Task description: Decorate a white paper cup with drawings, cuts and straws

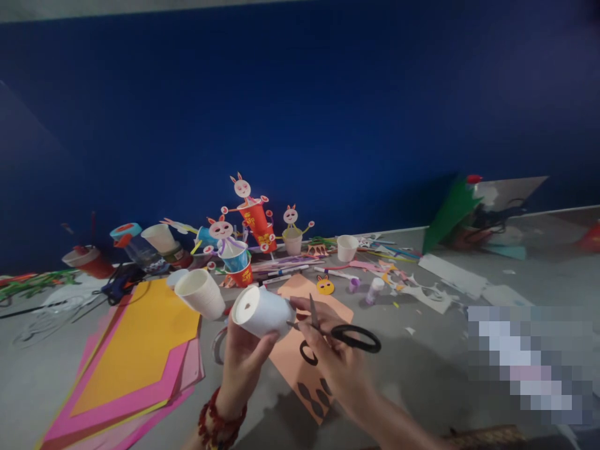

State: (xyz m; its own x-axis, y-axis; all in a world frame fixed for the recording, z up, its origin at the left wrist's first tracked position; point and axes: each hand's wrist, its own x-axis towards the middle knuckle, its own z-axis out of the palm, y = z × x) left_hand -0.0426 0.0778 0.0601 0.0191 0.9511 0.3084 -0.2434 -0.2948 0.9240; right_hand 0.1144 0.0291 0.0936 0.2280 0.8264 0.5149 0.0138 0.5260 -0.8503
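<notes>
My left hand point(246, 356), with a red beaded bracelet at the wrist, is wrapped around a white paper cup point(269, 309). The cup lies tilted on its side in the air, and its base, marked by a small brownish hole or spot, faces left. In my right hand point(344, 362) is a pair of scissors point(357, 339) with black loop handles. Their blades are spread apart, one pointing up and the other with its tip against or very near the cup's right side. Below both hands lies a peach paper sheet point(300, 369) bearing dark oval shapes.
Another white cup point(201, 294) stands left of my hands, near stacked coloured paper point(135, 337). Behind are rabbit-faced cup figures point(253, 215), a small cup point(347, 248), markers and a glue stick point(374, 291). Paper scraps point(429, 297) lie to the right. A blue wall point(300, 112) rises behind.
</notes>
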